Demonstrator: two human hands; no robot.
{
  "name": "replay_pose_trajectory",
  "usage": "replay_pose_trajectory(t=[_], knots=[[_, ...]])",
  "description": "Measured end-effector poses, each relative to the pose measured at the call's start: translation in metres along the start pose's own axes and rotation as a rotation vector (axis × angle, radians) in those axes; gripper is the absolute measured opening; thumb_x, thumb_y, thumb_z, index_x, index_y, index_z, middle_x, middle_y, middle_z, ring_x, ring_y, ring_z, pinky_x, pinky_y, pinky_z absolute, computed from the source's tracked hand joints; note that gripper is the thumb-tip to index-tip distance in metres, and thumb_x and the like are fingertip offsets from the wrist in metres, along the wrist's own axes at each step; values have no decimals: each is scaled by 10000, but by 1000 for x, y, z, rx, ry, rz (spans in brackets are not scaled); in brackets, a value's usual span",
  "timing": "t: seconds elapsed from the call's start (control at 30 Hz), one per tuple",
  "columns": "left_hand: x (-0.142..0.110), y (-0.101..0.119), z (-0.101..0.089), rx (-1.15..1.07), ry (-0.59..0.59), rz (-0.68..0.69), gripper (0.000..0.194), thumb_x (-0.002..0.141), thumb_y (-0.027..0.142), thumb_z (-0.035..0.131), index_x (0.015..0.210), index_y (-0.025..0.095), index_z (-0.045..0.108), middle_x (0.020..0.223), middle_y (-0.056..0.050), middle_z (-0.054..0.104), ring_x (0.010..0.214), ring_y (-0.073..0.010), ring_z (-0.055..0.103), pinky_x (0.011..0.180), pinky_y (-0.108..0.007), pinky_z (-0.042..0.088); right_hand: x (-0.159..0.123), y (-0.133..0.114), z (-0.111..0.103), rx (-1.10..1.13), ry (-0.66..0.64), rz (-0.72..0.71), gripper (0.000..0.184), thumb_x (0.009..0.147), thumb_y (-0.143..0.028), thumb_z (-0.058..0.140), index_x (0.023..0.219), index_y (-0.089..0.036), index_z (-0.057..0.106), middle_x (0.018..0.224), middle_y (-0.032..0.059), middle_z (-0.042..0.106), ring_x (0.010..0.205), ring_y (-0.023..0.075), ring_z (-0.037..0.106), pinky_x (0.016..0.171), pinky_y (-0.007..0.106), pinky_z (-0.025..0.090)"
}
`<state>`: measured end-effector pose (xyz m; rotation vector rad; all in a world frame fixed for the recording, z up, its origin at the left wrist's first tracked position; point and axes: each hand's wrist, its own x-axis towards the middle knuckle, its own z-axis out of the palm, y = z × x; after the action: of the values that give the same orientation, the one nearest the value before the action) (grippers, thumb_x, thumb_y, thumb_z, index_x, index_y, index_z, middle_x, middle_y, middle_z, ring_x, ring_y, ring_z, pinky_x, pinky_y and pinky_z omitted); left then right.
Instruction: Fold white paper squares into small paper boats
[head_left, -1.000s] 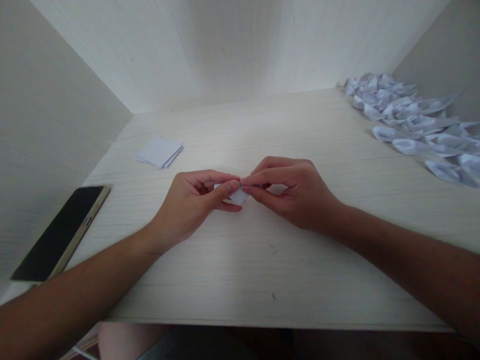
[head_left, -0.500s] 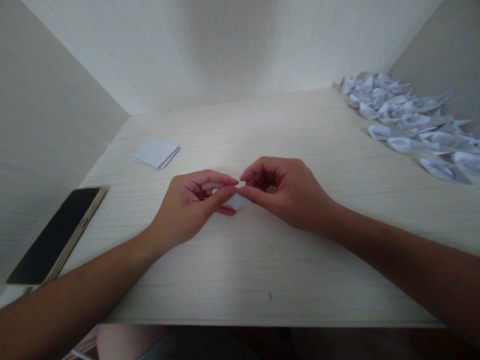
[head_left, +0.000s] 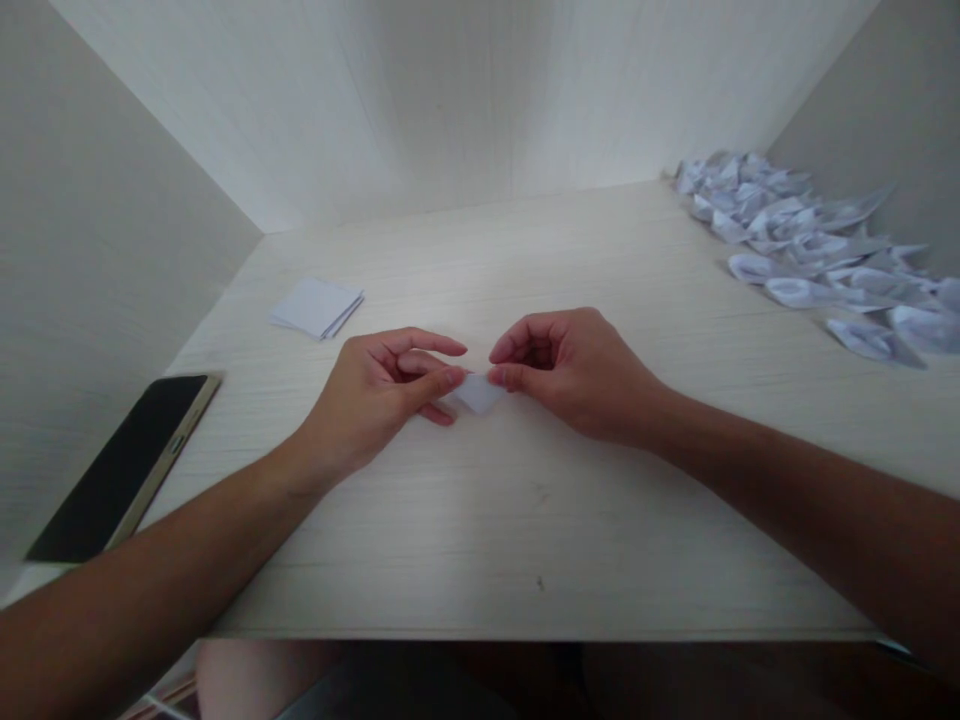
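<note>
1 white paper (head_left: 480, 393) in 2-handed grip (head_left: 589, 375)

We hold a small, pointed piece of folded white paper (head_left: 480, 393) by its upper corners, our left hand (head_left: 373, 398) at one and our right hand (head_left: 589, 378) at the other, over a pale wood-grained tabletop (head_left: 450, 540). Leftward we see a stack of square white paper sheets (head_left: 315, 306) and a black-screened, gold-edged phone (head_left: 116, 475); far right, a heap of folded white paper pieces (head_left: 802, 240).
</note>
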<state>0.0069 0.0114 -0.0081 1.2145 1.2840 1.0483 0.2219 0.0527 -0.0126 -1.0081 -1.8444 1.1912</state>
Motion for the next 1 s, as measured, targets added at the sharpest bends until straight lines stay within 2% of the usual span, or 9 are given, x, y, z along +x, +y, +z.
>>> replay_pose_trajectory(t=[0.17, 0.33, 0.43, 0.53, 0.7, 0.83, 1.0], knots=[[7, -1, -8, -2, 29, 24, 192, 735, 230, 879, 879, 161, 772, 759, -26, 784, 656, -151, 752, 555, -206, 627, 4, 3, -8, -74, 28, 26, 83, 770, -205, 826, 761, -158, 758, 712, 33, 744, 619, 137, 626, 565, 266, 454], [3, 4, -3, 46, -5, 47, 294, 787, 306, 846, 1029, 161, 760, 859, -56, 805, 718, -171, 753, 539, -231, 624, 4, 4, -9, -73, 19, 1, 99, 776, -233, 822, 762, -159, 758, 713, 41, 744, 617, 146, 629, 557, 271, 455], [0, 7, 2, 130, -5, 86, 316, 758, 292, 866, 1029, 168, 759, 740, -24, 766, 611, -159, 709, 467, -219, 562, 3, 3, -5, -60, 15, -12, 123, 786, -263, 823, 777, -161, 756, 720, 43, 743, 626, 150, 631, 570, 279, 465], [0, 6, 3, 148, 8, 118, 257, 743, 251, 869, 966, 182, 761, 629, 20, 699, 485, -121, 630, 416, -204, 495, 2, 3, -2, -49, -4, -26, 143, 789, -280, 831, 791, -160, 751, 725, 36, 734, 637, 145, 626, 593, 281, 468], [5, -4, -4, 70, -24, 142, 209, 770, 243, 864, 939, 201, 748, 653, 27, 695, 511, -117, 658, 479, -212, 541, 4, 4, -6, -61, -71, -58, 142, 812, -264, 810, 889, -151, 772, 709, 13, 711, 632, 133, 606, 603, 277, 449], [7, -3, -6, 64, -31, 116, 209, 761, 234, 864, 928, 190, 746, 632, 29, 692, 486, -110, 650, 462, -200, 524, 6, 4, -13, -53, -143, -46, 83, 819, -237, 770, 854, -162, 778, 708, 9, 714, 623, 128, 597, 596, 276, 446], [7, 3, -2, 66, -35, 101, 204, 718, 239, 863, 858, 188, 723, 582, 37, 669, 443, -101, 603, 435, -205, 501, 7, 7, -15, -60, -170, -60, 62, 809, -222, 750, 813, -171, 786, 683, 3, 709, 600, 123, 577, 564, 266, 422]])
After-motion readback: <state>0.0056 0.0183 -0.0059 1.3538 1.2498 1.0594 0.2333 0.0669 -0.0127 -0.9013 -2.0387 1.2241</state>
